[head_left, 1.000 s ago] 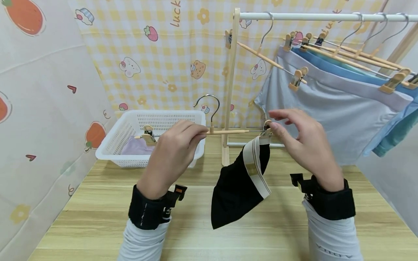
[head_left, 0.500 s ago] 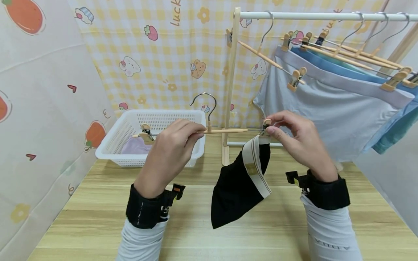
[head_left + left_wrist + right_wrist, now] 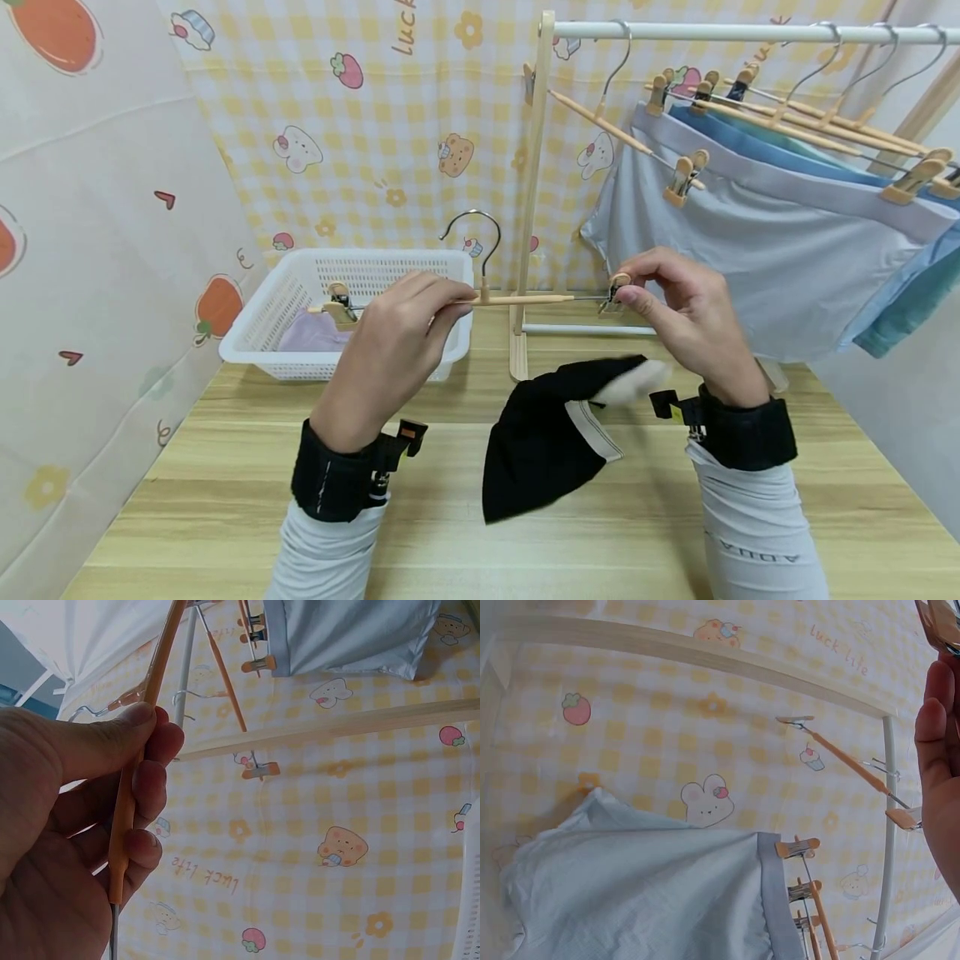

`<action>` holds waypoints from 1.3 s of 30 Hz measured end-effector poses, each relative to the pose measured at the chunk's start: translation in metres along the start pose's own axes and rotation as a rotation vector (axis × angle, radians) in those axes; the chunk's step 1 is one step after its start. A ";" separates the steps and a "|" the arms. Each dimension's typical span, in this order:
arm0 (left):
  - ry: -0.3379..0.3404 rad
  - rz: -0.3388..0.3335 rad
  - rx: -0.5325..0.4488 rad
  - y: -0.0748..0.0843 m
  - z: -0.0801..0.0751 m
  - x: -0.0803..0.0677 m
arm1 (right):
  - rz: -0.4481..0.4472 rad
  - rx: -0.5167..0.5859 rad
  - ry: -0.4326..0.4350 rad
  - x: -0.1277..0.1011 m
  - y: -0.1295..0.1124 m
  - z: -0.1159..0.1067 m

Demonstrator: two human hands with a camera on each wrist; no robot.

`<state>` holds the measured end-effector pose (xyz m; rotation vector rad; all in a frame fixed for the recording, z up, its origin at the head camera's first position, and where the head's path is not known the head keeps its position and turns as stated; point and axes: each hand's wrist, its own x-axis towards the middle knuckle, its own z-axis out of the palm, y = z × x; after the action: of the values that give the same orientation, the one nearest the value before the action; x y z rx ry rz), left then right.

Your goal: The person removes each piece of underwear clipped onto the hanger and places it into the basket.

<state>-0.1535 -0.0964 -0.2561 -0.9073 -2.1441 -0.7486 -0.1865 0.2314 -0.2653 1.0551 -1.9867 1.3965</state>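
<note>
Holding the hanger (image 3: 532, 300) by its bar, just left of the hook (image 3: 498, 236), with the left hand (image 3: 397, 350), thumb closed against fingers on the wood; confirmed in left wrist view. Pinching the right clip (image 3: 615, 292) at the far end of the bar between thumb and fingertips of the right hand (image 3: 693, 333). Getting only the edge of that hand in right wrist view, so reading the pinch from head view. Seeing the black underpants (image 3: 532, 450) below that clip, clearly apart from it, low over the table (image 3: 435, 508), pale waistband (image 3: 596, 431) blurred on its upper part; cannot tell how much rests on the wood. Also noting the left clip (image 3: 340, 312) in line with the white basket (image 3: 258, 358), near the lavender cloth (image 3: 307, 332) inside; can't confirm contact. Would call the step unclipping: probably just freed at the right clip, hanger not yet put aside. Can't rule out a failed clip-on. Next, should need easing off the clip, steadying the bar, then freeing the right hand for the garment. If re-clipping, would need flattening the waistband first. Watch for snagging cloth on the clip.
</note>
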 end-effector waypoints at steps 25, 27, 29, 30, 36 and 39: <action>-0.006 -0.016 -0.003 -0.001 -0.002 0.000 | 0.092 -0.112 -0.012 -0.001 -0.009 0.001; -0.007 -0.013 -0.004 -0.001 -0.001 0.000 | 0.117 -0.129 -0.014 -0.001 -0.011 0.000; -0.008 -0.010 -0.006 -0.001 0.000 0.000 | 0.137 -0.145 -0.014 -0.001 -0.012 -0.001; -0.008 -0.009 -0.008 -0.001 0.000 0.000 | 0.144 -0.152 -0.015 -0.001 -0.012 -0.001; -0.012 -0.011 -0.002 0.000 0.002 0.001 | 0.181 -0.234 -0.032 -0.002 -0.016 -0.004; -0.013 -0.012 0.013 0.001 0.003 0.001 | 0.182 -0.291 -0.040 -0.002 -0.019 -0.004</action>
<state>-0.1543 -0.0941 -0.2570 -0.8956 -2.1648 -0.7362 -0.1703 0.2324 -0.2546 0.7939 -2.2782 1.1325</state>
